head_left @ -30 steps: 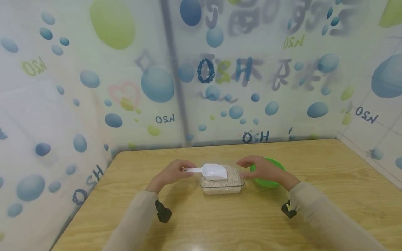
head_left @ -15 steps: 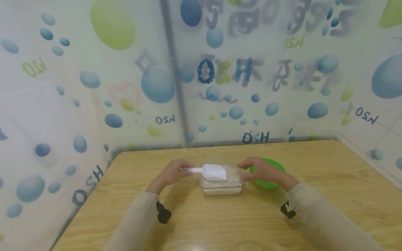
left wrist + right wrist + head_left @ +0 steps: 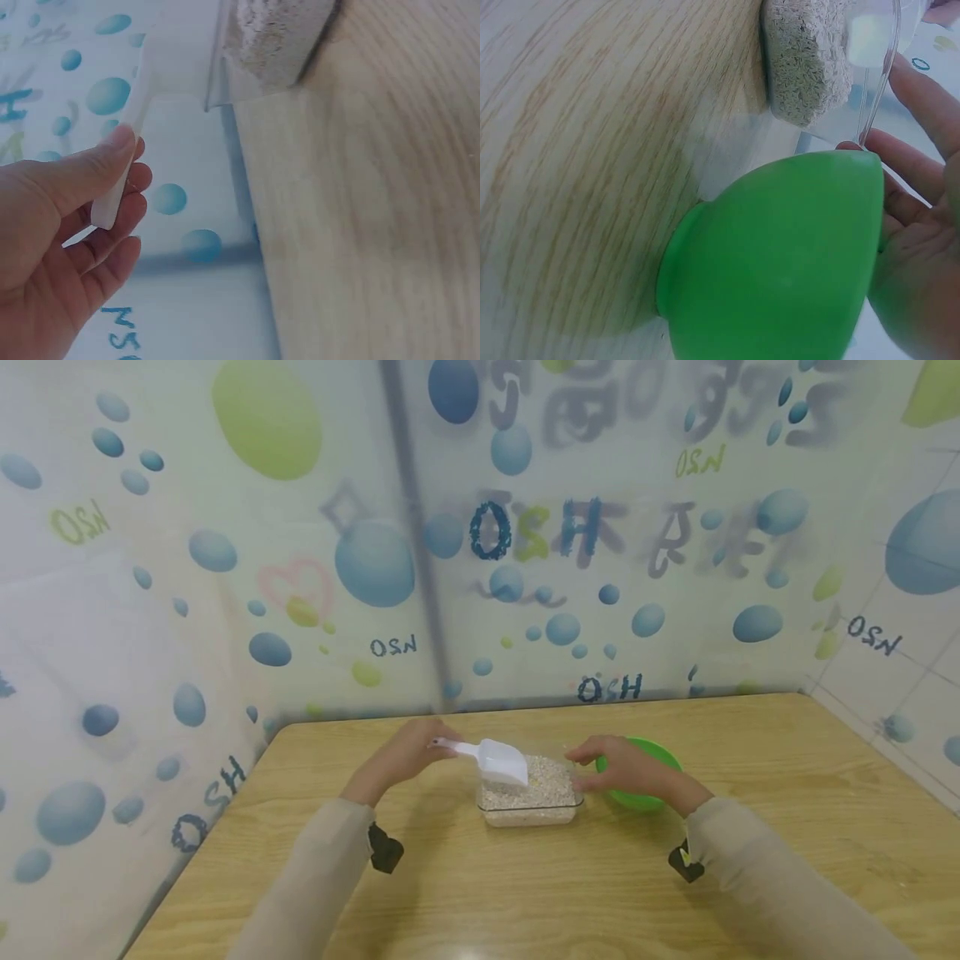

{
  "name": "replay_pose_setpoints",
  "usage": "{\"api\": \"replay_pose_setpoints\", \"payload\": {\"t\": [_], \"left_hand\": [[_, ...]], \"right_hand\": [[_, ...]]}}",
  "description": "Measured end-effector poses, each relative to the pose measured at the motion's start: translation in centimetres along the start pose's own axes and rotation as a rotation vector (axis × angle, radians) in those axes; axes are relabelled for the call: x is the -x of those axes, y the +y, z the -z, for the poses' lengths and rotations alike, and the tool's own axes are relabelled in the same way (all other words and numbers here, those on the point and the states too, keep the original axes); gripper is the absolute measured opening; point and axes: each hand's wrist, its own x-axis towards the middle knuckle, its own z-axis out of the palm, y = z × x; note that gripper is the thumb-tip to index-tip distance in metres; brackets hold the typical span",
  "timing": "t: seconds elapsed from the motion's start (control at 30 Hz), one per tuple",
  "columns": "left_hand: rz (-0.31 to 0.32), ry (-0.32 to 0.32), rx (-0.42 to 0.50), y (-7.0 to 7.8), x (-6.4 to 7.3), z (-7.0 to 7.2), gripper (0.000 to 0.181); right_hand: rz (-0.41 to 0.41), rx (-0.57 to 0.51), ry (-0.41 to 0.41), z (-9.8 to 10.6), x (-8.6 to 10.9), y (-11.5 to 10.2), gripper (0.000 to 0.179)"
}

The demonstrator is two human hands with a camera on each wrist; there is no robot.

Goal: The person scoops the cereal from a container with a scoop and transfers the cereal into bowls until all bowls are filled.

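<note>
My left hand (image 3: pixel 408 750) grips the handle of a white plastic scoop (image 3: pixel 504 762), with the thumb along it in the left wrist view. The scoop tilts down to the right over a clear plastic container (image 3: pixel 528 817). Pale oat-like grains (image 3: pixel 551 781) fill the container and heap up inside. At the container's right end, my right hand (image 3: pixel 622 768) holds the rim between thumb and fingers; the right wrist view shows the fingertips (image 3: pixel 900 66) at the rim. A green bowl (image 3: pixel 667 752) stands under and behind my right hand, partly hidden by it.
The wooden table (image 3: pixel 480 893) ends at a wall sheet (image 3: pixel 645 552) printed with blue and green drops and lettering. Each wrist carries a black strap-on device (image 3: pixel 385 849). The bowl (image 3: pixel 772 255) sits close beside the container.
My left hand has lifted slightly and shifted left, tipping the scoop's front down toward the grains. My right hand, the container and the bowl stay about where they were.
</note>
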Motion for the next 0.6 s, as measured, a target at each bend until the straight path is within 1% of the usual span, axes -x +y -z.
{"api": "replay_pose_setpoints", "payload": {"t": [0.13,0.2,0.3,0.37,0.43,0.5,0.6], "left_hand": [[0.026,-0.049,-0.058,1.0,-0.5,0.5,0.017],[0.048,-0.071,-0.075,1.5,-0.7,0.5,0.017],[0.055,-0.097,-0.088,2.0,-1.1,0.3,0.017],[0.034,-0.103,-0.097,2.1,-1.2,-0.1,0.016],[-0.004,-0.102,-0.117,2.0,-1.3,-0.4,0.015],[-0.041,-0.092,-0.142,1.9,-1.3,-0.8,0.015],[-0.075,-0.075,-0.173,2.0,-1.2,-1.2,0.016]], "right_hand": [[0.005,0.006,-0.001,0.0,0.0,0.0,0.053],[0.004,0.005,-0.002,0.0,0.0,0.0,0.053],[0.001,0.003,-0.003,0.0,0.0,0.0,0.053],[-0.003,-0.002,-0.004,0.0,0.0,0.0,0.052],[-0.007,-0.005,-0.004,0.0,0.0,0.0,0.052],[-0.011,-0.007,-0.004,0.0,-0.1,-0.1,0.052],[-0.016,-0.009,-0.001,0.0,-0.1,-0.1,0.052]]}}
